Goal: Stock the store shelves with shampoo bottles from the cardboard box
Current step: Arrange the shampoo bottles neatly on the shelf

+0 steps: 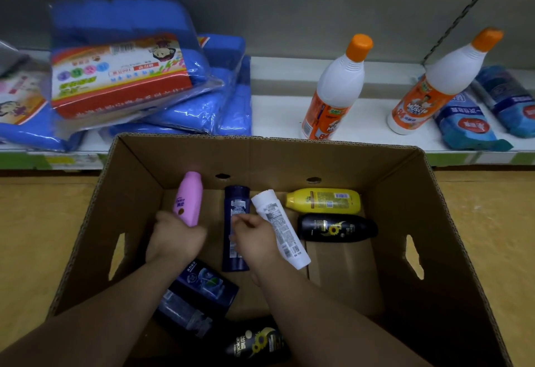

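An open cardboard box [434, 222] sits in front of a white shelf [278, 112]. Inside the box my left hand [173, 239] grips a pink shampoo bottle [189, 197], which tilts up and away from me. My right hand [256, 239] holds a white bottle [279, 225] lying at a slant. A dark blue bottle [236, 207] lies between my hands on the box floor. A yellow bottle [324, 201] and a black bottle [337, 227] lie at the right. Another black bottle [257, 343] and a dark boxed pack [202, 285] lie near me, partly hidden by my forearms.
Two white cleaner bottles with orange caps [335, 89] [434, 83] stand on the shelf behind the box. Blue packaged goods [130, 77] are stacked at the shelf's left, and blue wrapped packs [469, 123] lie at the far right. A yellowish floor [37, 236] surrounds the box.
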The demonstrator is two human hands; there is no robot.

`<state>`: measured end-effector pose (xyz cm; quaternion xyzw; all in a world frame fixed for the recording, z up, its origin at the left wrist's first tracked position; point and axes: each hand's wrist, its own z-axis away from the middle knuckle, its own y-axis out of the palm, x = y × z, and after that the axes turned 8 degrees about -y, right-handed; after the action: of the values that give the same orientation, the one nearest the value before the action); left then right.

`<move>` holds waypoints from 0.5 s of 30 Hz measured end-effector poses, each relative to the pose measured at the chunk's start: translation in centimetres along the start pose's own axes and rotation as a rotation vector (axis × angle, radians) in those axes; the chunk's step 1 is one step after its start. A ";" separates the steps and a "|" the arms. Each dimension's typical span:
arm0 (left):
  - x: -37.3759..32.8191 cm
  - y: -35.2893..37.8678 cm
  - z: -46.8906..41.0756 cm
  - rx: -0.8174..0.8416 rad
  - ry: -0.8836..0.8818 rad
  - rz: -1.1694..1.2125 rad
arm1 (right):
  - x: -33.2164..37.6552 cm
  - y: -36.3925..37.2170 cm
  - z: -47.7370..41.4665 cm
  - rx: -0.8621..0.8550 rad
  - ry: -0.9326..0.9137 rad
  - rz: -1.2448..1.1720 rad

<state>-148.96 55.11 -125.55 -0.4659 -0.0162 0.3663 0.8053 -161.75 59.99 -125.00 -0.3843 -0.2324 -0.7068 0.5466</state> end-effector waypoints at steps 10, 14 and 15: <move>-1.2 1.2 3.3 0.092 0.366 0.073 | 0.3 1.7 -0.2 0.086 -0.044 -0.134; -0.7 1.4 2.5 0.292 0.360 0.216 | 0.4 1.1 -0.7 0.085 0.029 -0.197; -0.8 1.4 2.4 0.381 0.298 0.295 | 0.4 1.1 -0.8 0.070 0.045 -0.201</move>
<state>-151.29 56.79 -125.02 -0.3521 0.2394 0.4034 0.8099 -160.98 58.89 -125.26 -0.3235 -0.2821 -0.7581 0.4910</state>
